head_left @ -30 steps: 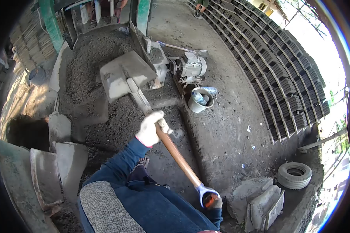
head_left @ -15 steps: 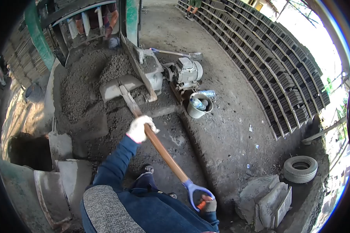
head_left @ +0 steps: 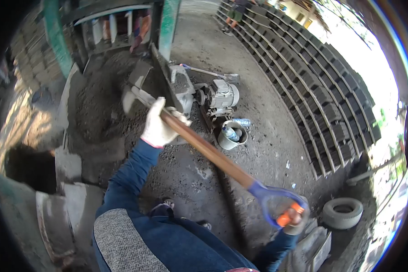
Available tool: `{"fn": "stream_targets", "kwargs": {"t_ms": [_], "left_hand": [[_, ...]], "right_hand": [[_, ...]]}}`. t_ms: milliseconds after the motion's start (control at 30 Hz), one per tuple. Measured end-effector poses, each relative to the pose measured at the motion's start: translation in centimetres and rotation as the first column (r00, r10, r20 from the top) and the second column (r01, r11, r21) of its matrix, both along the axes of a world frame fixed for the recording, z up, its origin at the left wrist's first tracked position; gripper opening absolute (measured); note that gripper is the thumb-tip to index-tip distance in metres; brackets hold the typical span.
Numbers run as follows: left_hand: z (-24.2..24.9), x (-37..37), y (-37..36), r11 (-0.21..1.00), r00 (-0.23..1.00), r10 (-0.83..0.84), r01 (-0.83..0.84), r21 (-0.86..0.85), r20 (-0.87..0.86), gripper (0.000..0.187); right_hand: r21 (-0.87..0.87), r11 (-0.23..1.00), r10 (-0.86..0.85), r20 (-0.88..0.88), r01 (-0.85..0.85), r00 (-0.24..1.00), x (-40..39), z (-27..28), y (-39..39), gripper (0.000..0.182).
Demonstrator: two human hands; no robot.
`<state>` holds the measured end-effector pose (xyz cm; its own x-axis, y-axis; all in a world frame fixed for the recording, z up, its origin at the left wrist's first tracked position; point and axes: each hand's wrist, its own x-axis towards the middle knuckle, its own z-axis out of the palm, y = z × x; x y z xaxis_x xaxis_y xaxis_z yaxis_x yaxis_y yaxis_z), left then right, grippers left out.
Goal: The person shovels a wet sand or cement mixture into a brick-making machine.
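Observation:
My left hand [head_left: 161, 122], in a whitish glove, grips the wooden shaft of a shovel [head_left: 208, 152] near its metal end. At the far end of the shaft, my right hand [head_left: 297, 217] is closed on the blue D-shaped handle with its orange grip. The shovel slants up to the left, and its blade [head_left: 130, 97] is tilted at the edge of a heap of dark gritty material [head_left: 95, 99]. Blur makes it hard to tell what lies on the blade.
A motor [head_left: 224, 94] stands right of the heap, with a bucket of bottles [head_left: 231, 136] below it. Racks of dark blocks [head_left: 313, 86] line the right side. A tyre [head_left: 343, 213] lies lower right, a pit [head_left: 31, 170] is at left. Two people are partly visible beyond.
Both hands have risen with the shovel, the right hand also moving right. The blade has tilted and shifted slightly. The view has shifted a little.

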<state>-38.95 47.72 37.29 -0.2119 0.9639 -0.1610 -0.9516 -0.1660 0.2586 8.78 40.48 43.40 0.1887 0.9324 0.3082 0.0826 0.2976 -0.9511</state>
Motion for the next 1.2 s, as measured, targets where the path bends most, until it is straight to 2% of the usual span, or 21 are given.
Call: {"fn": "stream_targets", "kwargs": {"t_ms": [67, 100, 133, 167, 200, 233, 333, 433, 533, 567, 600, 700, 800, 867, 967, 1000, 1033, 1067, 1100, 1167, 1200], "left_hand": [[-0.1, 3.3, -1.4, 0.99, 0.993, -0.11, 0.106, 0.098, 0.045, 0.05], [-1.4, 5.1, -1.4, 0.981, 0.992, -0.106, 0.093, 0.172, 0.072, 0.052], [-1.3, 7.1, -2.2, 0.968, 0.988, -0.142, 0.125, 0.217, 0.064, 0.057], [-1.3, 9.0, -2.8, 0.949, 0.991, -0.129, 0.132, 0.287, -0.03, 0.059], [-1.3, 10.6, -3.3, 0.925, 0.985, -0.112, 0.151, 0.349, -0.131, 0.062], [-2.0, 12.1, -3.5, 0.902, 0.986, -0.101, 0.146, 0.406, -0.13, 0.065], [-1.9, 15.5, -5.5, 0.878, 0.988, 0.013, 0.06, 0.474, -0.151, 0.075], [-1.7, 15.7, -7.3, 0.853, 0.985, 0.108, -0.024, 0.521, -0.132, 0.085], [-1.3, 10.5, -8.1, 0.788, 0.962, 0.176, -0.011, 0.615, -0.208, 0.095], [-0.6, 8.0, -8.5, 0.838, 0.972, 0.193, -0.094, 0.538, -0.131, 0.095], [0.3, 5.2, -8.9, 0.88, 0.976, 0.214, -0.171, 0.444, -0.049, 0.095], [-1.9, -5.9, -6.2, 0.854, 0.947, 0.312, -0.313, 0.415, 0.073, 0.076], [-5.7, -13.9, -3.6, 0.88, 0.857, 0.459, -0.474, 0.01, 0.234, 0.058], [-8.8, -16.6, -1.2, 0.87, 0.853, 0.492, -0.485, -0.086, 0.172, 0.053], [-8.9, -16.4, 0.4, 0.861, 0.854, 0.508, -0.502, -0.084, 0.108, 0.04], [-10.6, -17.1, 1.9, 0.883, 0.875, 0.451, -0.466, 0.057, 0.179, 0.033], [-9.0, -14.4, 2.2, 0.84, 0.833, 0.543, -0.541, -0.045, 0.11, 0.024], [-8.1, -11.5, 2.2, 0.852, 0.852, 0.524, -0.522, -0.038, 0.027, 0.018], [-6.9, -7.9, 1.3, 0.877, 0.877, 0.481, -0.481, 0.013, 0.0, 0.016], [-7.9, -1.7, -0.5, 0.947, 0.953, 0.303, -0.302, 0.113, 0.008, 0.02], [-8.0, 1.8, -2.4, 0.949, 0.977, 0.212, -0.197, 0.247, -0.034, 0.024]], "right_hand": [[0.168, 0.979, 0.031, 0.435, -0.115, 0.9, 4.8, 5.3, 2.2, 0.044], [0.464, 0.879, -0.245, 0.634, -0.108, 0.733, 8.7, 6.1, 4.9, 0.053], [0.585, 0.799, -0.326, 0.614, -0.138, 0.719, 6.2, 10.1, 4.8, 0.057], [0.735, 0.601, -0.273, 0.559, -0.315, 0.783, 5.5, 12.9, 6.3, 0.053], [0.848, 0.45, -0.524, 0.505, -0.28, 0.686, 5.3, 15.8, 7.0, 0.044], [0.93, 0.291, -0.596, 0.361, -0.226, 0.717, 8.6, 17.7, 9.5, 0.034], [0.971, 0.23, -0.571, 0.193, -0.07, 0.798, 9.3, 26.6, 12.3, 0.026], [0.948, -0.248, -0.555, 0.028, -0.198, 0.831, 1.1, 34.2, 13.7, 0.024], [0.554, -0.729, -0.623, -0.294, -0.402, 0.725, -10.0, 38.5, 11.2, 0.043], [0.771, -0.411, -0.448, 0.294, -0.486, 0.844, -11.5, 37.6, 11.0, 0.038], [0.889, -0.193, -0.319, 0.343, -0.415, 0.883, -13.4, 34.9, 10.8, 0.049], [0.894, 0.062, -0.297, 0.441, -0.443, 0.847, -22.4, 25.1, 5.6, 0.057], [0.745, 0.309, -0.048, 0.633, -0.591, 0.773, -25.8, 17.3, 5.6, 0.033], [0.744, 0.375, -0.187, 0.645, -0.553, 0.741, -24.4, 13.0, 6.3, 0.037], [0.583, 0.732, 0.024, 0.495, -0.352, 0.869, -20.9, 3.0, 9.7, 0.031], [0.509, 0.814, 0.012, 0.467, -0.28, 0.884, -18.8, -1.9, 12.7, 0.03], [0.425, 0.883, -0.01, 0.44, -0.199, 0.898, -16.6, -6.7, 15.2, 0.03], [0.291, 0.935, 0.066, 0.416, -0.202, 0.907, -14.7, -10.3, 16.2, 0.028], [-0.251, 0.958, 0.169, 0.112, -0.137, 0.979, -12.1, -13.7, 17.9, 0.023], [-0.607, 0.755, 0.181, -0.172, -0.249, 0.968, -3.3, -22.7, 21.7, 0.011], [-0.635, 0.742, 0.194, -0.105, -0.216, 0.975, -0.5, -23.4, 20.6, 0.008]]}}
